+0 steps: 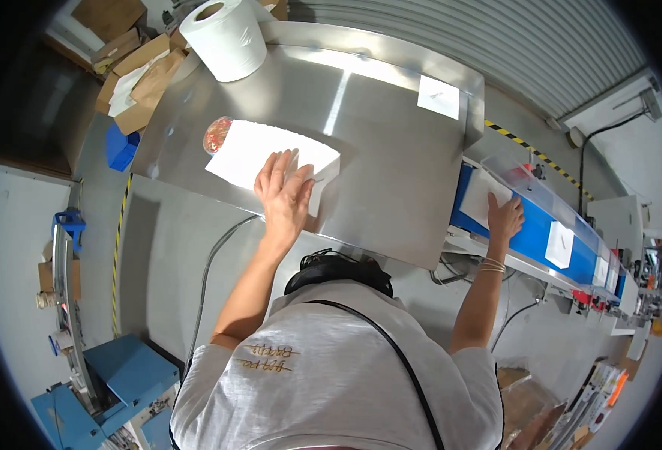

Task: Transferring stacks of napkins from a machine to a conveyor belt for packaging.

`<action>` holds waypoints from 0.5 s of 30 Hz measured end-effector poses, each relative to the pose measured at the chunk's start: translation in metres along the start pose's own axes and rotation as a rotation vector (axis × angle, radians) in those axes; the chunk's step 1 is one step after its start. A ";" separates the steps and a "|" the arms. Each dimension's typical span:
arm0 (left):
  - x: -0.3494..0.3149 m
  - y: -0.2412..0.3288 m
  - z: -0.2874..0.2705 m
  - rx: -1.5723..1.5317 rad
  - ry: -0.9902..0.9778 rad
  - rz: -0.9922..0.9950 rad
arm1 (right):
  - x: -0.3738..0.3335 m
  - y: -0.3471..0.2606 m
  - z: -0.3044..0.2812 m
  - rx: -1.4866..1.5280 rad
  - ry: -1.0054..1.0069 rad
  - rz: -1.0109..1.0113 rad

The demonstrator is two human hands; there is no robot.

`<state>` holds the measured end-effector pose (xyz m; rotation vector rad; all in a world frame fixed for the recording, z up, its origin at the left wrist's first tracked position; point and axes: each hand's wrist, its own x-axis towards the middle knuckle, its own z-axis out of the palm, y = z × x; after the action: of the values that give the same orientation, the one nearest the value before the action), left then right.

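1. My left hand (284, 191) lies palm down on the white stack (244, 150), fingers loosely spread and bent over its top. It looks more like steadying than gripping; I cannot tell whether the fingertips are parting off a piece.
2. The stack sits on the table (394, 169), under and just beyond my left hand, near the edge closest to me. A red bundle (217, 136) lies against its far-left end.
3. My right hand (505, 216) is stretched well out to the side, over the blue belt (536, 233). Its fingers are spread, the thumb over the near part of a white packet (483, 196). The packet lies flat under and left of that hand; I see no clear pinch on it.
4. Further right of my right hand, along the belt, a smaller white piece (559, 245) lies apart from the packet.
5. I judge the step in hand to be placing or straightening this packet on the belt, with the stack kept ready under my left hand.
6. To my mind, the next move calls for lifting my right fingers clear without dragging the packet askew, while my left fingertips separate just one piece from the stack.
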<state>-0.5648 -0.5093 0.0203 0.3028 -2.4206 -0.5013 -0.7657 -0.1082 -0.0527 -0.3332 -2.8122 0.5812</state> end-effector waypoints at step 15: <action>0.007 -0.008 -0.010 -0.011 -0.097 -0.070 | -0.107 -0.202 0.046 1.053 -1.201 -0.381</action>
<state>-0.5624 -0.5220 0.0278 0.3674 -2.5069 -0.5728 -0.7128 -0.3340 -0.0312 1.0292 -2.6620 2.5743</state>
